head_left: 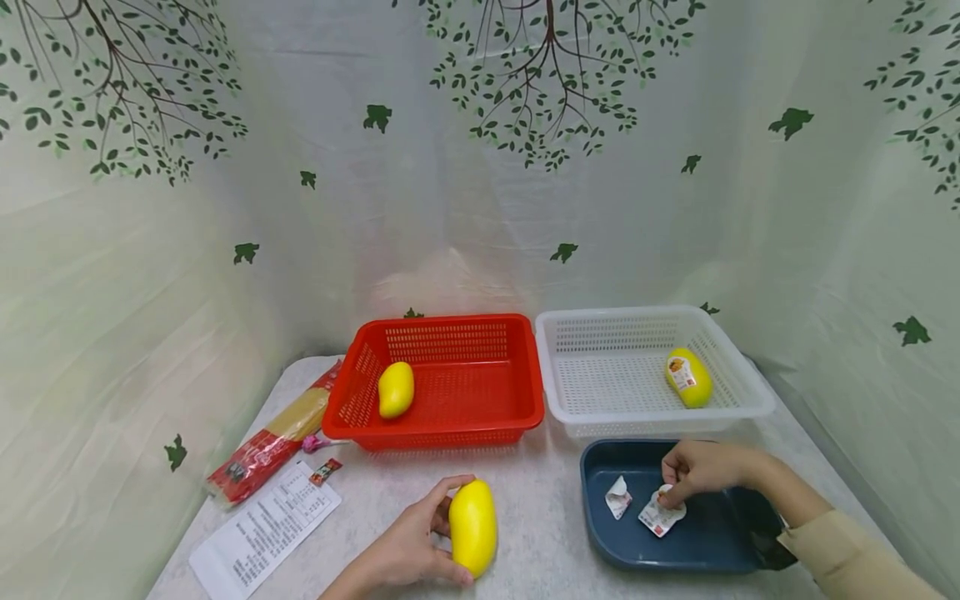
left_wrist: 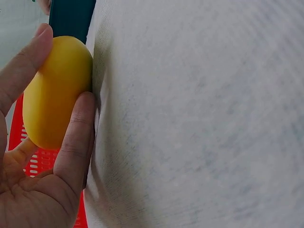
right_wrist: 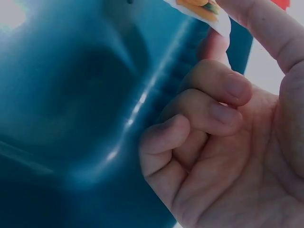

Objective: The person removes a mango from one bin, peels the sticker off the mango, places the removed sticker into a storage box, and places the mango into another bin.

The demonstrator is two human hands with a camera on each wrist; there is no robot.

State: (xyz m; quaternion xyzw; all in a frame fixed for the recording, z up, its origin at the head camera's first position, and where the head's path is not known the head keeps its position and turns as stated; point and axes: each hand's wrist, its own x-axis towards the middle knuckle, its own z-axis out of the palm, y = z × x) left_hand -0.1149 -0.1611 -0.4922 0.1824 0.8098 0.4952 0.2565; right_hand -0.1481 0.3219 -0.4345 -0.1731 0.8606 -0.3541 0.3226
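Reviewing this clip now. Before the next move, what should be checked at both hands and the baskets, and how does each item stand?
1. Left hand grips the yellow mango, thumb and fingers on opposite sides: ok.
2. Right hand pinches the white label: ok.
3. White label clear of the blue tray's floor: cannot tell.
4. Gripped mango free of stickers: cannot tell; visible sides are bare, the rest is hidden.
5. Red basket has room: ok, one mango inside.
6. White basket's mango unlabelled: not ok, it bears a sticker.
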